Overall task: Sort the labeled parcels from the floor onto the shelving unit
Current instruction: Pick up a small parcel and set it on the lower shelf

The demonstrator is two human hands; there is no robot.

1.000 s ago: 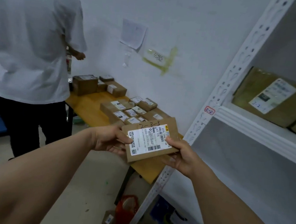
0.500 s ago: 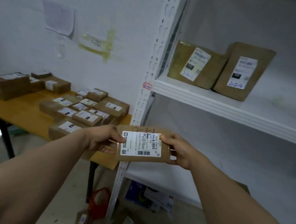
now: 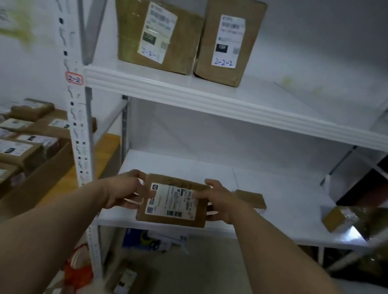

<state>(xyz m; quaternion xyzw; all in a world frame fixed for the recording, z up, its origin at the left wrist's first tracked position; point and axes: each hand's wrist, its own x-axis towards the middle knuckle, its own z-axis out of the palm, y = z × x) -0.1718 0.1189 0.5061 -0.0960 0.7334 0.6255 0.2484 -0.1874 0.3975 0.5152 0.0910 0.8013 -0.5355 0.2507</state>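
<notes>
Item in hand: flat brown parcel [image 3: 173,201], white label up, held over the near edge of the lower shelf [image 3: 290,204]; whether it touches the shelf cannot be told. Left hand [image 3: 123,191] grips its left edge, fingers curled round; right hand [image 3: 218,203] grips its right edge likewise. Already on the upper shelf [image 3: 217,101], post tag "2-2" [image 3: 75,78]: two upright boxes side by side, marked 2-2-1 [image 3: 157,32] and 2-2-2 [image 3: 230,38]. On the lower shelf: small box [image 3: 251,198] just right of the right hand; wrapped box [image 3: 338,218] far right. Outstanding: floor parcel [image 3: 131,281] below, near the post; table parcels [image 3: 8,151] at left, possibly also pending. Judged: placement in progress; much sorting remains.
</notes>
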